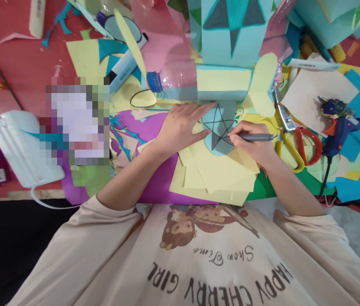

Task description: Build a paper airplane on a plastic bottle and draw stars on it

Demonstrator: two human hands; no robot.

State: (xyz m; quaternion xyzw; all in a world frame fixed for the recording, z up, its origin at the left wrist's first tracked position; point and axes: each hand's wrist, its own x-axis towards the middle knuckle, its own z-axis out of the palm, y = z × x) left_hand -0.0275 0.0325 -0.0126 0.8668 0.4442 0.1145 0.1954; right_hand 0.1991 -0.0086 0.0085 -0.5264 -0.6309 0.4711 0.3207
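Note:
My right hand (252, 142) grips a dark grey marker (258, 137), its tip on a light blue piece of paper (226, 146). On this paper is a star drawn in dark lines, with one lower point filled in grey. My left hand (180, 127) lies flat, fingers spread, with the fingertips and thumb at the left edge of the blue paper. Beneath it are stacked pale yellow sheets (213, 180). Just beyond the hands, a clear plastic bottle (176, 78) with a blue cap lies on its side, wrapped in blue and yellow paper.
Scissors (307, 146) with red and yellow handles lie right of my right hand, near a blue glue gun (339, 131). A white pouch (23, 146) and a blurred-out phone-like object (78, 123) are at left. Paper scraps and a thick marker (127, 63) lie farther back.

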